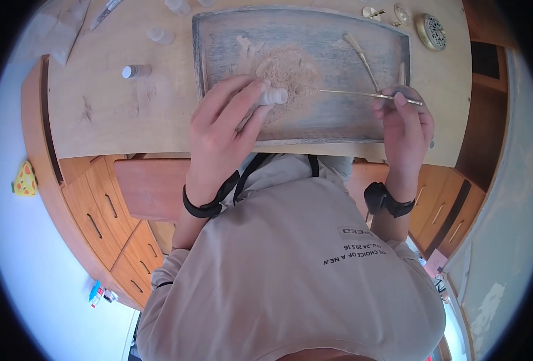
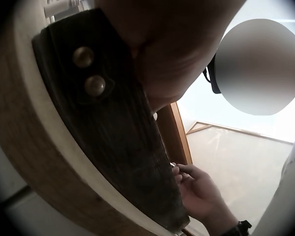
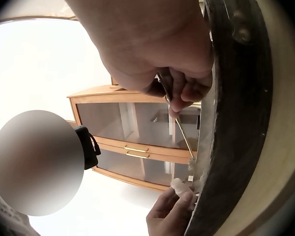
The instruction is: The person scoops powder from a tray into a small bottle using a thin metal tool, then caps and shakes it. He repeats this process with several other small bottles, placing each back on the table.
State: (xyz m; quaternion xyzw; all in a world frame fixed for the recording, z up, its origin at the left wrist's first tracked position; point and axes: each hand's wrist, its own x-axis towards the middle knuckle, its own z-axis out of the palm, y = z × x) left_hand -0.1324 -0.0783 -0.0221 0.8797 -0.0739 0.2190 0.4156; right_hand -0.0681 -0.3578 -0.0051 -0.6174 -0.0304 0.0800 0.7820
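My left hand (image 1: 224, 117) grips a small whitish plastic bottle (image 1: 274, 95), tilted on its side with its neck pointing right, over the near left of a weathered wooden tray (image 1: 351, 127). Between the thumb and fingers of my right hand (image 1: 406, 123) is a thin brass rod (image 1: 357, 93), its far end reaching left to the edge of a pile of light brown powder (image 1: 290, 63). In the right wrist view the rod (image 3: 184, 132) slants down toward the bottle (image 3: 179, 186). A slim brass tool with a flared end (image 1: 363, 59) lies in the tray's right part.
Left of the tray are a capped vial (image 1: 136, 71), another small bottle (image 1: 160, 35) and a pen (image 1: 105, 13). A round pierced brass burner (image 1: 432, 32) and small brass pieces (image 1: 373, 13) stand at the back right. Powder smudges mark the table (image 1: 104, 126).
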